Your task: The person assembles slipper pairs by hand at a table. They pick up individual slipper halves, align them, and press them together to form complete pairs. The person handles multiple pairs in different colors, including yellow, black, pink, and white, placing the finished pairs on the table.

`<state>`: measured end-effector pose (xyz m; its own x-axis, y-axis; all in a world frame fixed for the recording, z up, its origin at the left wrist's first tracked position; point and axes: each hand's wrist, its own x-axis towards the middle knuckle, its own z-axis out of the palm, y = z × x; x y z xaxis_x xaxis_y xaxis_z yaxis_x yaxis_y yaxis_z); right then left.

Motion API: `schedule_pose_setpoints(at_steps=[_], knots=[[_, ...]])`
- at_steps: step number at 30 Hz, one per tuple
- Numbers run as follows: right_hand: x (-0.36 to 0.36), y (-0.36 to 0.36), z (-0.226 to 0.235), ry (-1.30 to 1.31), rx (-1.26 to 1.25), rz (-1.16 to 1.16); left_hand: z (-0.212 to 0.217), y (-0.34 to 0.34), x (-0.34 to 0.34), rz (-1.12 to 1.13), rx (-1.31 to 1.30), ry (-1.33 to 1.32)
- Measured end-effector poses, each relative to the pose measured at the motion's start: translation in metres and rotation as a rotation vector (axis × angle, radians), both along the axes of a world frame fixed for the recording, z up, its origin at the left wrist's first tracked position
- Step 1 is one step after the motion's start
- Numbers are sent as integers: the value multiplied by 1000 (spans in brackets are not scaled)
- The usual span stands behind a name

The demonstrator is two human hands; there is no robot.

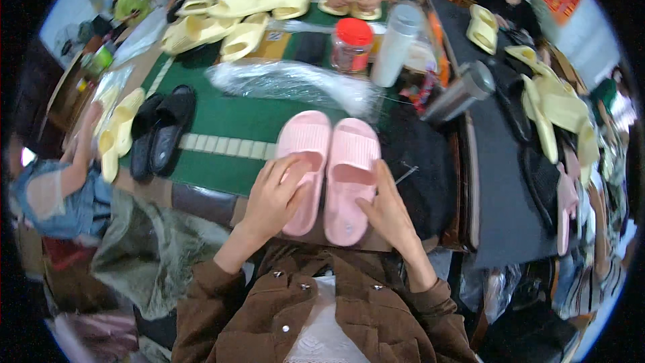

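Two pink slide sandals lie side by side on the near edge of the green table (222,117). My left hand (272,196) rests flat on the heel part of the left pink sandal (306,144), fingers spread over its footbed. My right hand (386,210) touches the outer right side of the right pink sandal (349,175), fingers extended along its edge. Neither hand is closed around a sandal. My brown jacket sleeves come in from the lower edge.
A crumpled clear plastic bag (295,82) lies beyond the sandals. A black sandal pair (163,131) and yellow sandals (119,131) sit left. A red-lidded jar (351,44), white bottle (395,44) and steel flask (460,93) stand behind. Other people handle yellow sandals around the table.
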<state>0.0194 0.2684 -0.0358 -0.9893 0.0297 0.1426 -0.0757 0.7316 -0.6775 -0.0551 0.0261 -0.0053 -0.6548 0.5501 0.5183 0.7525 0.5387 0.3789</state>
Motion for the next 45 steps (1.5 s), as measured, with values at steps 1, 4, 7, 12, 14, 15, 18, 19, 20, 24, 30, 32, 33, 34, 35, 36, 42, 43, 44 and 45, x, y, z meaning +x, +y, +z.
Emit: schedule_pose_setpoints(at_steps=[1, 4, 7, 12, 14, 15, 18, 19, 20, 24, 30, 32, 33, 34, 35, 36, 42, 43, 44, 45], knots=[[4, 4, 9, 5, -31, 36, -4, 3, 1, -49, -36, -20], [21, 20, 54, -33, -34, 190, -13, 17, 14, 3, -179, -125], [41, 51, 91, -174, -116, 265, -31, 31, 12, 51, -312, -16], [93, 117, 120, -35, -265, -312, -38, 41, 2, 79, -297, 30], [109, 148, 119, 155, -170, -579, -36, 36, 1, 109, -283, 46], [118, 172, 114, 280, -192, -647, -39, 31, -1, 117, -271, 60], [148, 249, 105, 476, -87, -853, -38, 21, -3, 128, -208, 33], [165, 287, 95, 510, -37, -922, -38, 23, -4, 118, -189, 19], [173, 314, 91, 583, 106, -906, -39, 20, -2, 127, -167, 4], [201, 408, 76, 492, 590, -1204, -40, 25, -3, 120, -166, 77], [166, 452, 84, 61, 510, -1256, -35, 20, -1, 143, -227, 67], [171, 480, 90, 112, 333, -1276, -36, 24, -1, 130, -207, 97], [188, 499, 87, 309, 197, -1229, -39, 30, -4, 106, -184, 106], [193, 508, 87, 501, 53, -1153, -42, 32, -6, 96, -173, 103], [163, 487, 91, 575, -209, -1129, -40, 23, -4, 130, -195, 105], [152, 475, 105, 600, -240, -1068, -40, 19, -2, 141, -199, 103], [147, 438, 188, 548, -194, -950, -42, 21, -3, 134, -188, 100], [151, 446, 196, 523, -114, -1063, -42, 23, -3, 132, -180, 60], [154, 442, 196, 568, -144, -1024, -43, 23, -3, 134, -176, 20], [155, 432, 200, 611, -172, -980, -43, 23, -2, 139, -171, -21]])
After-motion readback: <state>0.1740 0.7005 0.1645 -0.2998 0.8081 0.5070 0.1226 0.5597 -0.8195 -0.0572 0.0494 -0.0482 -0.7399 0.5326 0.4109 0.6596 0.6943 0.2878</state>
